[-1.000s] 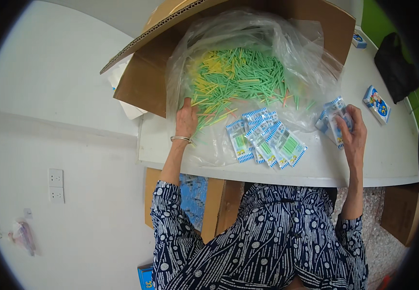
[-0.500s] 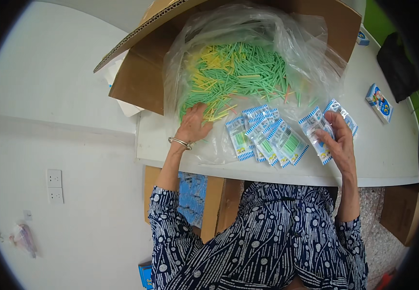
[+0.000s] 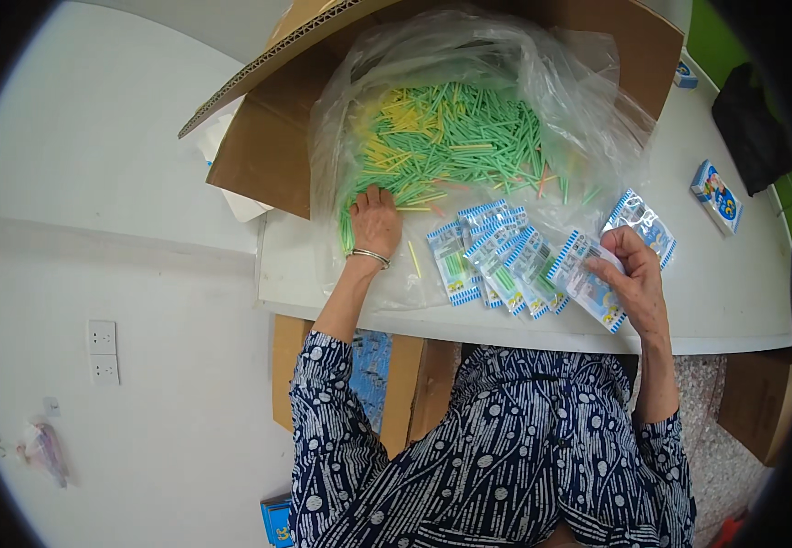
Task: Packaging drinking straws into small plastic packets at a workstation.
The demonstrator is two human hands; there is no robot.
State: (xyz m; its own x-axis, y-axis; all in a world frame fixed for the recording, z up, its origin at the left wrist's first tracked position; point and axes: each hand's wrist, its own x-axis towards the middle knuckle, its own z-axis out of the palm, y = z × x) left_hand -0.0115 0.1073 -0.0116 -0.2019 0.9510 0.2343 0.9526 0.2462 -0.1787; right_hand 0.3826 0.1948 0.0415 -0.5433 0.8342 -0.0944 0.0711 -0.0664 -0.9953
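A heap of thin green and yellow sticks (image 3: pixel 469 137) lies in a clear plastic bag (image 3: pixel 587 100) inside a tipped cardboard box (image 3: pixel 272 137). At the heap's near left edge, my left hand (image 3: pixel 375 222) has its fingers curled down against the sticks; its fingertips and whatever they hold are hidden. A single yellow stick (image 3: pixel 415 259) rests on the plastic beside it. My right hand (image 3: pixel 635 269) pinches a clear packet with blue striped ends (image 3: pixel 587 281) between thumb and fingers. Several overlapping packets (image 3: pixel 496 256) holding green sticks lie left of it. Another packet (image 3: pixel 642 224) lies beyond my right hand.
The white table (image 3: pixel 724 292) carries a small blue and white carton (image 3: pixel 717 196) and a black cloth-like item (image 3: pixel 750 128) at the right. Below its edge stands an open box with blue packets (image 3: pixel 373 365). Another brown carton (image 3: pixel 759 402) sits at the lower right.
My left hand has shifted slightly right, its fingers now more curled. My right hand has tilted its packet and brought it left and nearer, over the edge of the overlapping packets.
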